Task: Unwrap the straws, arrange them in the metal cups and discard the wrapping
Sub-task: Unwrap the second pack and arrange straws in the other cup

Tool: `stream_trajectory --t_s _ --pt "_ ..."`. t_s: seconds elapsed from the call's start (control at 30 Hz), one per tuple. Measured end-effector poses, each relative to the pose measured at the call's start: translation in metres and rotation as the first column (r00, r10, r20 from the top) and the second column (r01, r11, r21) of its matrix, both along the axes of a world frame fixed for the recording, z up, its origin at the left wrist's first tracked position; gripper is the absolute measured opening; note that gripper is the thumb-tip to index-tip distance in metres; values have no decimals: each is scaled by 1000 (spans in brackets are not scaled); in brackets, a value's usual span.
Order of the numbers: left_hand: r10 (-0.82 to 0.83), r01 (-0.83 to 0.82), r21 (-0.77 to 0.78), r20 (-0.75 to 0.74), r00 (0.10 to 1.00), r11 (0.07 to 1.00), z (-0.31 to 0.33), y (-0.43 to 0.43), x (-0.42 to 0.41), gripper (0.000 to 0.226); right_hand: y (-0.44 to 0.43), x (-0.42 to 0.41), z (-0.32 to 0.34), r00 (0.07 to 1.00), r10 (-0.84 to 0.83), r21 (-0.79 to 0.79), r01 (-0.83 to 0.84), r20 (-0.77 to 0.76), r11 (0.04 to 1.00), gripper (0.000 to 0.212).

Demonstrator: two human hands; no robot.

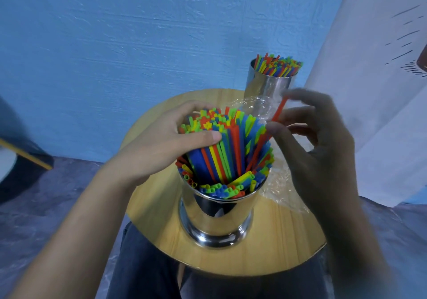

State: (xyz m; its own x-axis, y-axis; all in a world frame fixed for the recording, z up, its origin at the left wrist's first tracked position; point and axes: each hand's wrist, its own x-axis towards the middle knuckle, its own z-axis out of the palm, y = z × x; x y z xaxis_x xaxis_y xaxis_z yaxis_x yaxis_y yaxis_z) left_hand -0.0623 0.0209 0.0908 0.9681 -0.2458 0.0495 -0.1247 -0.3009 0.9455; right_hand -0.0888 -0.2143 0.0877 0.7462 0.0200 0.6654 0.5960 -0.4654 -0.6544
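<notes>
Dark trousers (143, 264) show beneath the round wooden table (277, 247), where the near metal cup (215, 217) stands crammed. A left hand (161, 146) curls round the tall bundle of straws (231, 141) standing in it, thumb pressed across the front. The blurred right hand (323, 150) seems to pinch one red straw (280, 109) just right of the bundle, against clear wrapping (277, 183). If the left hand loosens, the bundle could fan out and spill over the rim, and film could slip in too.
</notes>
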Motion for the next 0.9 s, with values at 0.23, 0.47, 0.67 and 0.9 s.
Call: stream_trajectory --t_s 0.23,0.47,0.67,0.9 --pt "157 -160 94 36 987 983 5 -6 0 38 -5 8 -9 980 82 -148 -110 -181 983 15" --pt "283 -333 410 179 942 849 15 -4 -12 48 -7 8 -9 933 139 -48 -163 -331 985 20" --pt "25 -41 403 46 999 914 31 3 -16 86 -6 16 -11 901 206 8 -219 -382 976 13" --pt "-120 83 438 58 991 895 37 -19 2 63 -3 24 -8 872 243 32 -254 -425 967 14"
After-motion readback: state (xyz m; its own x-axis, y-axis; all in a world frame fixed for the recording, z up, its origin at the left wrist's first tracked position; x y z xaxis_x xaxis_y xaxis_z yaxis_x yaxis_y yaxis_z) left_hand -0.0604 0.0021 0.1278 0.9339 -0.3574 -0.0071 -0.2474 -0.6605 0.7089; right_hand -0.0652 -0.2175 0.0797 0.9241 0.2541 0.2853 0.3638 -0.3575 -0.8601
